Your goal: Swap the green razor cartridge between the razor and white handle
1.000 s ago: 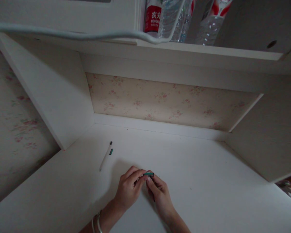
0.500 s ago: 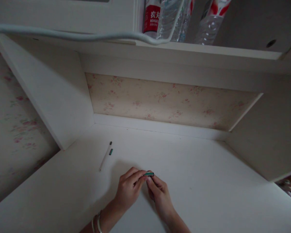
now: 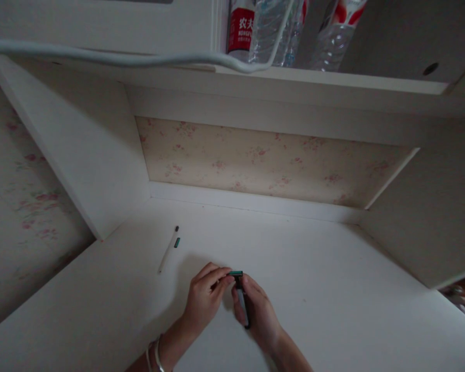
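Note:
Over the white desk, my two hands meet at a razor with a black and grey handle (image 3: 242, 301) and a green and black head (image 3: 235, 273). The fingers of my left hand (image 3: 206, 290) pinch the left end of the head. My right hand (image 3: 260, 310) is closed around the handle, which tilts down toward me. A second green and black razor head (image 3: 177, 242) lies farther back on the left. Beside it lies a thin white stick with a dark tip (image 3: 168, 251), perhaps a toothbrush.
The white desk (image 3: 325, 279) is bounded by side panels (image 3: 73, 139) and a low back ledge (image 3: 256, 200). Overhead runs a shelf with several plastic bottles (image 3: 241, 31). A pale cable (image 3: 120, 58) hangs across the shelf front.
My right hand has shifted slightly and its thumb has moved off the front, so the razor's handle now shows. The razor head has risen a little. The things on the desk stay put.

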Tool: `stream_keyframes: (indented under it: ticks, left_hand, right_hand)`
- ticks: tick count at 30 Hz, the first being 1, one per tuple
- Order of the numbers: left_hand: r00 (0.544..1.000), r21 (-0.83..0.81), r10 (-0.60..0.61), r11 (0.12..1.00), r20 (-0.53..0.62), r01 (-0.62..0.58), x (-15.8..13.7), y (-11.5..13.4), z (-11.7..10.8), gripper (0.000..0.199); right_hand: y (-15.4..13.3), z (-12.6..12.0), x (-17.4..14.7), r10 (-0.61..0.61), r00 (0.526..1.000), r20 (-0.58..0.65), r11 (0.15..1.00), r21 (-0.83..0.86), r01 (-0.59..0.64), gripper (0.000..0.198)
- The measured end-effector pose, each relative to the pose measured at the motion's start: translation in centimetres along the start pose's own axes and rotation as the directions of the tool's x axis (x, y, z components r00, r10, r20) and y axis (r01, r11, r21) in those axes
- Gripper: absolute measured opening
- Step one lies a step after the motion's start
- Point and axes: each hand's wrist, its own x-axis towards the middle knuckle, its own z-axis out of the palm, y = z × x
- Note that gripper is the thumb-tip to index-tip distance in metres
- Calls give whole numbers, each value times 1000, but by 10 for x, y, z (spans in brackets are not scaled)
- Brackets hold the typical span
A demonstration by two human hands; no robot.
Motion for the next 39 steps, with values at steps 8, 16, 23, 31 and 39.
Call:
stream_keyframes:
  ticks: [8,16,23,31,39]
  left_hand:
    - [984,-128,-118,982,134,135,2,6,-1,16]
    - [961,-241,-194,940,197,240,3,8,-2,20]
    - [907,-427,-248,819,340,384,5,7,-3,37]
    - [842,-520,-306,678,444,520,8,9,-5,37]
    - [845,-587,-273,620,460,521,3,-1,-4,36]
  right_hand:
    - [-1,-13,0,303,900,313,817,401,-415,30]
    - [-1,-18,-6,239,820,520,737,453,-502,26]
    - [-4,-13,-5,154,957,248,899,366,-239,26]
    - [-7,-2,-8,100,981,163,971,201,-133,29]
    - [-5,-6,-7,48,993,111,993,99,-59,31]
